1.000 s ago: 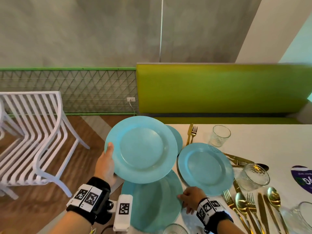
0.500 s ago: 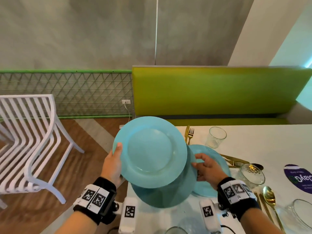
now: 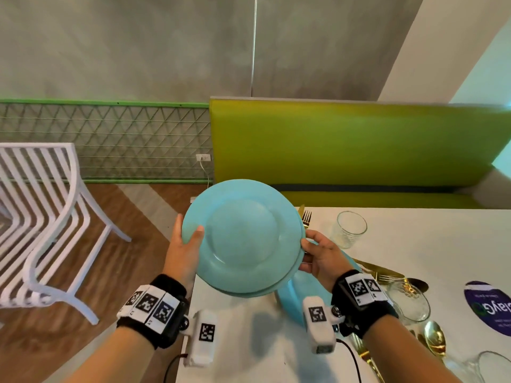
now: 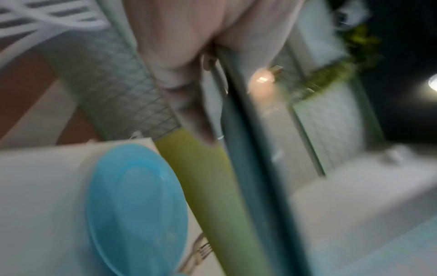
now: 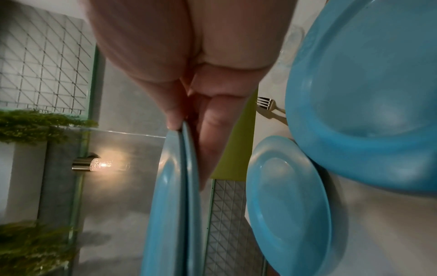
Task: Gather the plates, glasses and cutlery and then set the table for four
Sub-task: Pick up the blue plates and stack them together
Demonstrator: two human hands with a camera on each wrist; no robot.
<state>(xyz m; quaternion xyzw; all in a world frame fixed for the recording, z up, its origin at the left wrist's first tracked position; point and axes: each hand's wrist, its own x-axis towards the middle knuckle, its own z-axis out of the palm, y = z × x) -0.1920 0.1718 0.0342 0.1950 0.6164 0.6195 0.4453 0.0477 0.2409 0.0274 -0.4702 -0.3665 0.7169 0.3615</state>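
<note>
Two light-blue plates (image 3: 243,236) are stacked and held in the air over the left end of the white table (image 3: 414,244). My left hand (image 3: 190,236) grips their left rim, thumb on top. My right hand (image 3: 309,250) pinches their right rim; in the right wrist view the plates' edges (image 5: 179,196) show between thumb and fingers. Another blue plate (image 3: 290,299) lies on the table under my right wrist. The right wrist view shows two plates on the table, one near (image 5: 366,93) and one farther (image 5: 290,201). The left wrist view is blurred.
Glasses stand at the far side (image 3: 349,229), at the right (image 3: 409,302) and at the bottom right (image 3: 495,366). Gold cutlery lies about: a fork (image 3: 306,218), pieces (image 3: 381,272) beside the plate, spoons (image 3: 435,338). A green bench (image 3: 359,150) runs behind; a white chair (image 3: 49,230) stands left.
My right hand lifted a second plate off the table and brought it up under the plate in my left hand. Both hands now hold the stacked pair.
</note>
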